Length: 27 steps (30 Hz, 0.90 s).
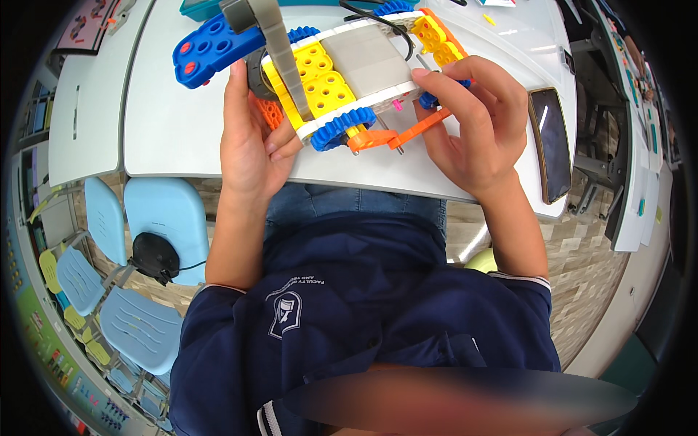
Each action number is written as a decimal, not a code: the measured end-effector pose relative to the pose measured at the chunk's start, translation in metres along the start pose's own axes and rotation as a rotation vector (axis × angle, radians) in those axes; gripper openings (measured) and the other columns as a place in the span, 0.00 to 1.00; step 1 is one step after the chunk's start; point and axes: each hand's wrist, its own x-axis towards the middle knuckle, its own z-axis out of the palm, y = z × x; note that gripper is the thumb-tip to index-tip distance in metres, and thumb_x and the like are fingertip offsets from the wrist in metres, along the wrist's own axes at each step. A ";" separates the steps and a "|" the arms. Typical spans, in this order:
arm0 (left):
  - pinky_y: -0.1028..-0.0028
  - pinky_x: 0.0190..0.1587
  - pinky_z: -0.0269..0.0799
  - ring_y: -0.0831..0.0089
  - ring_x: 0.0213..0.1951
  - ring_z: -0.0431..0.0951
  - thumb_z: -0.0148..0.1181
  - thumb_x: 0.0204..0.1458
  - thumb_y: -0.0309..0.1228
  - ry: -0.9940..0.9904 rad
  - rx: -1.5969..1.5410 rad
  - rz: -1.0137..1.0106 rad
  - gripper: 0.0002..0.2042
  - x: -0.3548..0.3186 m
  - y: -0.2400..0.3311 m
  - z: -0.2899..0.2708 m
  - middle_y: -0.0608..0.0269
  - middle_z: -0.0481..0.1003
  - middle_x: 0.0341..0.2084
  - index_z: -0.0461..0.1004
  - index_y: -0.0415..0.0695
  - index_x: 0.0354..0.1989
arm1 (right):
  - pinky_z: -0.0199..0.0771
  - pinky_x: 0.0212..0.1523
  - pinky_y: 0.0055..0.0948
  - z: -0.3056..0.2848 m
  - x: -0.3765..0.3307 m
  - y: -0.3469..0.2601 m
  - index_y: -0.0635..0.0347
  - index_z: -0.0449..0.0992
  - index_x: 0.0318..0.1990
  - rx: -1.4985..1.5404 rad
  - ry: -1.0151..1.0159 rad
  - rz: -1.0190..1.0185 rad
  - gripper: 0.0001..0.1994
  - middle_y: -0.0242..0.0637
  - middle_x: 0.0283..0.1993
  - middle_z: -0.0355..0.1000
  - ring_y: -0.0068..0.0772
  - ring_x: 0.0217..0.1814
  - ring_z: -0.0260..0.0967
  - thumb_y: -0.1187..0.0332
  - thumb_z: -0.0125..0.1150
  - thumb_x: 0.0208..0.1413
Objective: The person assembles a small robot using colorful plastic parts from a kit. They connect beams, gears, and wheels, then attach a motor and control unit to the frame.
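A building-kit model (367, 65) is held tilted above the white table, with a grey box in its middle, yellow perforated plates, white beams and blue gears. My left hand (251, 149) supports its left end, thumb upright beside a dark round part and fingers partly hidden beneath. On the right end, my right hand (480, 123) has its fingers bent around the white frame and a blue gear (429, 99). Orange link arms (400, 136) run along the near side, by the right thumb. A grey upright arm (280, 51) and a blue perforated beam (218, 49) rise at the left.
A dark phone (550, 145) lies on the white table (174, 138), right of my right hand. A small yellow piece (488, 19) lies farther back. Light blue chairs (163, 218) stand at the left, one with a black bag-like object (155, 256) on it.
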 end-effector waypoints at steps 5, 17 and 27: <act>0.87 0.15 0.44 0.91 0.14 0.50 0.33 0.71 0.54 -0.118 -0.064 0.016 0.29 0.000 0.001 -0.003 0.59 0.81 0.48 0.72 0.44 0.59 | 0.72 0.23 0.19 0.002 0.000 0.001 0.52 0.85 0.44 -0.013 0.008 -0.013 0.27 0.34 0.47 0.70 0.24 0.34 0.73 0.85 0.66 0.30; 0.88 0.15 0.47 0.91 0.13 0.52 0.35 0.70 0.52 -0.212 -0.109 0.017 0.27 0.003 0.001 -0.008 0.58 0.81 0.49 0.74 0.44 0.57 | 0.72 0.23 0.18 0.002 0.000 0.001 0.52 0.85 0.43 -0.027 0.004 -0.005 0.26 0.34 0.46 0.71 0.23 0.35 0.74 0.85 0.66 0.31; 0.86 0.15 0.48 0.88 0.13 0.53 0.36 0.69 0.49 -0.205 -0.109 0.020 0.26 0.002 0.003 -0.007 0.57 0.81 0.47 0.74 0.42 0.55 | 0.73 0.24 0.19 0.000 0.001 0.000 0.52 0.85 0.43 -0.007 0.004 0.014 0.25 0.34 0.46 0.70 0.23 0.35 0.74 0.85 0.68 0.32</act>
